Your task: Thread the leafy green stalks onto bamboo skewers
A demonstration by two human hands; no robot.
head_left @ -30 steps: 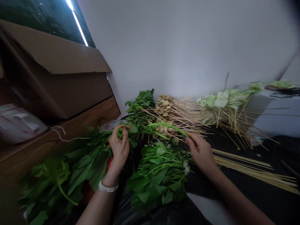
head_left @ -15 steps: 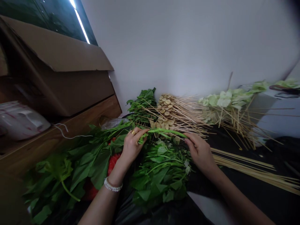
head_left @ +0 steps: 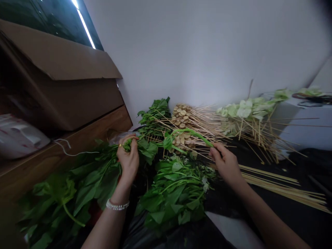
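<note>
My right hand (head_left: 226, 162) pinches one end of a long green vegetable stem (head_left: 193, 131), which arches up and leftward with a few leaves at its far end. On the left, my left hand (head_left: 128, 154) is closed round some leafy greens (head_left: 148, 149), partly hidden by the fingers. Between and below the hands lies a pile of cut leafy stems (head_left: 178, 190) on black plastic. Under my left forearm spreads a heap of large-leaved greens (head_left: 90, 180).
Skewered round slices (head_left: 181, 114) and a bunch of greens (head_left: 157, 109) lie by the wall. Skewered pale leaves (head_left: 245, 109) stand at the right, with bare wooden skewers (head_left: 282, 188) nearer. A cardboard box (head_left: 67, 100) and a whitish plastic bag (head_left: 22, 135) are at the left.
My left hand has moved left and away from my right hand, with greens in its fingers. The stem, earlier stretched between both hands, now extends from the right hand only.
</note>
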